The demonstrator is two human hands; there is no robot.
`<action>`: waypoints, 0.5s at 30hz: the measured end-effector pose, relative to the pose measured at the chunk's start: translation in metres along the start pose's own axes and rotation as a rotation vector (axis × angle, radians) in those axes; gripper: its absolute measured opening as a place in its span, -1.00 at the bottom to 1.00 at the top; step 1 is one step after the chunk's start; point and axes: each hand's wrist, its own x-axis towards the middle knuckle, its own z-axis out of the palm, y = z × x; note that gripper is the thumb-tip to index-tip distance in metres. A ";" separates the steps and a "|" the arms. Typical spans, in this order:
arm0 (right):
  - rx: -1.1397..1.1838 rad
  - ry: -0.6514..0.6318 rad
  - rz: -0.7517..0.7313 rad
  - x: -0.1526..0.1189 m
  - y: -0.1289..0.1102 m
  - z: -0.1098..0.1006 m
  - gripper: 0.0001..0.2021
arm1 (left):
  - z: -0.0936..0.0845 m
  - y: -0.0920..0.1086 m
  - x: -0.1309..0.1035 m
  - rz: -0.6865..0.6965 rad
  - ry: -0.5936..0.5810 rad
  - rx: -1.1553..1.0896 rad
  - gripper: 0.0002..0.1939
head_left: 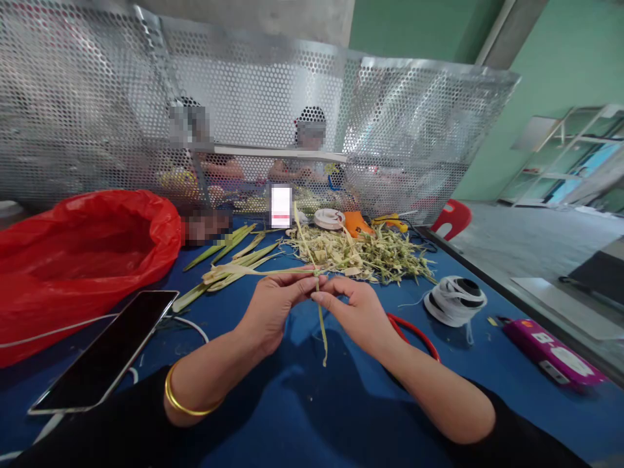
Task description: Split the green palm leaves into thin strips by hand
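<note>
Over tbl, hands w/ thin fibrous strips

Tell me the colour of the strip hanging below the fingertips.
The strip is pale yellowish green, seen best in the head view.

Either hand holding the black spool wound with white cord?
No, the spool rests on the blue tabletop, apart from the left hand and right hand.
</note>
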 end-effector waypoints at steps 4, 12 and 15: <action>0.058 -0.012 -0.045 -0.002 0.001 0.006 -0.82 | 0.001 -0.002 -0.001 0.025 0.025 -0.021 -0.74; -0.019 -0.105 -0.110 -0.003 0.001 0.001 -0.73 | 0.003 -0.005 -0.003 -0.027 0.091 -0.079 -0.72; -0.075 -0.121 -0.130 -0.004 0.003 0.004 -0.74 | 0.005 -0.005 -0.004 -0.050 0.123 -0.104 -0.74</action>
